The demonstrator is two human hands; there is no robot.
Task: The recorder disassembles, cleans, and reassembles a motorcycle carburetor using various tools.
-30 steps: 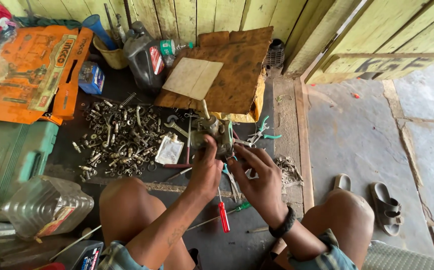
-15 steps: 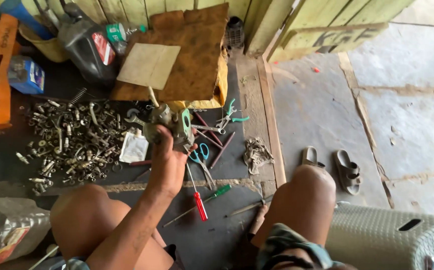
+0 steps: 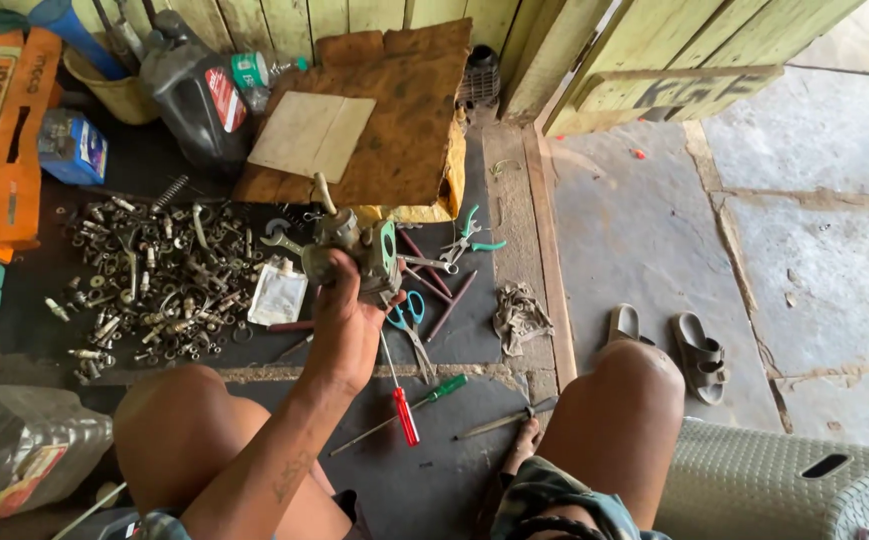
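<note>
Currently left hand (image 3: 342,325) clamps greasy carburetor (image 3: 354,250) one-handed, fingers wrapped; right hand out of view. Slip risk: part drops onto scissors (image 3: 409,315) at 4 o'clock, scattering bolt pile (image 3: 154,280) at 9 o'clock.

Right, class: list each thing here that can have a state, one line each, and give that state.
left hand: gripping the carburettor
carburettor: lifted, held above the mat
red screwdriver: lying flat on the mat
blue-handled scissors: lying flat
dark oil jug: upright
sandals: off, on the stone floor
right hand: not in view

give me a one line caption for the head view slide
Left hand holds a grimy carburetor above scattered bolts, screwdrivers and scissors.
</note>
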